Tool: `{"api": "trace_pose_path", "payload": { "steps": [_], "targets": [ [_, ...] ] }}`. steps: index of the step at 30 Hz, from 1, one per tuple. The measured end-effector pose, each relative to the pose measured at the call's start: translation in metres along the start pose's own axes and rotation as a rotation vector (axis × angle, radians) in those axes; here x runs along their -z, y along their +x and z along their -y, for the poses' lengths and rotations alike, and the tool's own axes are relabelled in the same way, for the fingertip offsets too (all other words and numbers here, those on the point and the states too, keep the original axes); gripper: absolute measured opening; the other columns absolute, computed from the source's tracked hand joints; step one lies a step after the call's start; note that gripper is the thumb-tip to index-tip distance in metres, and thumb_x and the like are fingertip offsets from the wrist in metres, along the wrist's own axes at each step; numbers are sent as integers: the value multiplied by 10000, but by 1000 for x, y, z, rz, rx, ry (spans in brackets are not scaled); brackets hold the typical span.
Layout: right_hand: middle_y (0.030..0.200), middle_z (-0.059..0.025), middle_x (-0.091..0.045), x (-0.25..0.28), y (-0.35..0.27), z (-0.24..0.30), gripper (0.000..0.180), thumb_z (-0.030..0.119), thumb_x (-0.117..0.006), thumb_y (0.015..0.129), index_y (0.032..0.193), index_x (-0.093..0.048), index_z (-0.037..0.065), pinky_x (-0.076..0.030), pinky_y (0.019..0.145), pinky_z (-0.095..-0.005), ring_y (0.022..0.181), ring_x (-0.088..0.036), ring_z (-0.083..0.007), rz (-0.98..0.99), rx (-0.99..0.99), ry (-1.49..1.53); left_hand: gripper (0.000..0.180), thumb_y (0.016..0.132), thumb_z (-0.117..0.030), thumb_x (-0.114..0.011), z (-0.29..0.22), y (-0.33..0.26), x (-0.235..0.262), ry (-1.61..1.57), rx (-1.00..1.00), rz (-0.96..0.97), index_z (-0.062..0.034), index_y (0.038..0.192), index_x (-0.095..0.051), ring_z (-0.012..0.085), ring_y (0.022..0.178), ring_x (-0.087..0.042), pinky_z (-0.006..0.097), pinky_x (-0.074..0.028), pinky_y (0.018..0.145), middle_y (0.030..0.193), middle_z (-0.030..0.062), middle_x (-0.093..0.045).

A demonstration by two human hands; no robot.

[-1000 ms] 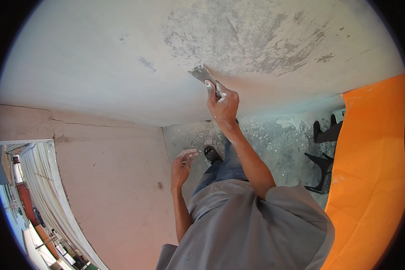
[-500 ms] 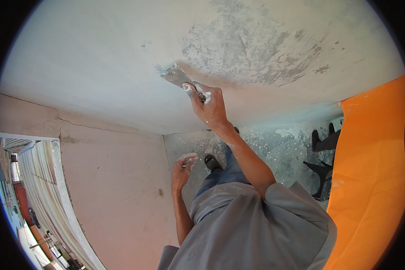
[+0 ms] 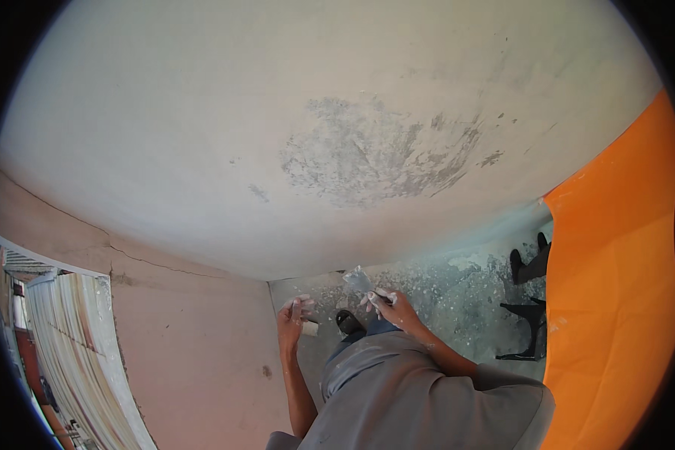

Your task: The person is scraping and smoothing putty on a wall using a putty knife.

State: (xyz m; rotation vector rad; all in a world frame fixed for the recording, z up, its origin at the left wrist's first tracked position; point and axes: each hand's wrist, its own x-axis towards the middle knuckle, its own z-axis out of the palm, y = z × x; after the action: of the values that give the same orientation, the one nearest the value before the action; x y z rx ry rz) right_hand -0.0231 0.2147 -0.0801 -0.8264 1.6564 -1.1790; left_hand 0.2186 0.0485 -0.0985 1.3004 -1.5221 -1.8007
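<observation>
In front of my body, my right hand [image 3: 399,310] is closed round a putty knife [image 3: 359,280], its metal blade smeared white and tilted up. The knife is now apart from the wall [image 3: 202,112]. To its left, my left hand [image 3: 292,311] is bent, its fingers dusted white, and closed on a small pale rectangular piece [image 3: 310,328] whose kind I cannot make out. Both hands hang low, below the rough grey patch [image 3: 375,154] on the pale wall, where the surface is scraped and blotchy.
A pinkish side wall [image 3: 195,330] with a long crack stands at left, beside a window opening [image 3: 67,322]. White flecks cover the grey floor [image 3: 457,300]. An orange sheet [image 3: 615,262] hangs at right, next to another person's dark shoes [image 3: 517,266] and a black stand [image 3: 531,322].
My right hand has drawn the putty knife off the wall and down toward my body. My left hand has turned, so the pale piece shows more. The view has shifted, showing more wall above.
</observation>
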Motion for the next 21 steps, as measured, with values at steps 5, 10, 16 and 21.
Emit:
{"api": "trace_pose_path", "payload": {
  "steps": [5,10,16,21],
  "targets": [
    [673,2,-621,55,0,50,373,308,-562,1040,888,-743,18,-421,530,-236,575,-521,-57,-83,-56,64,579,1074,-467,-409,-6,10,-37,20,37,34,-18,907,-734,104,784,-637,259,-476,681,987,72,-761],
    [671,-26,-656,132,-11,38,394,355,-596,1019,884,-744,15,-432,521,-246,534,-529,-63,-88,179,-47,576,1070,-420,-456,-31,23,-118,-28,-45,99,-5,748,-692,129,714,-652,275,-491,631,975,95,-765],
    [587,-12,-566,199,-26,18,453,346,-580,1027,744,-656,1,-411,466,-250,500,-512,-73,-249,130,27,280,959,-145,-651,-106,7,-202,585,-438,-5,-89,1234,-647,260,1067,-639,390,-524,880,1227,103,-691],
    [554,-2,-511,243,-30,8,436,332,-584,1022,738,-648,8,-415,455,-257,470,-482,-75,-325,141,26,538,937,-167,-681,-167,-12,-208,692,-757,-299,-123,1439,-493,404,1426,-293,504,-280,1176,1597,147,-319]
  ]
}}
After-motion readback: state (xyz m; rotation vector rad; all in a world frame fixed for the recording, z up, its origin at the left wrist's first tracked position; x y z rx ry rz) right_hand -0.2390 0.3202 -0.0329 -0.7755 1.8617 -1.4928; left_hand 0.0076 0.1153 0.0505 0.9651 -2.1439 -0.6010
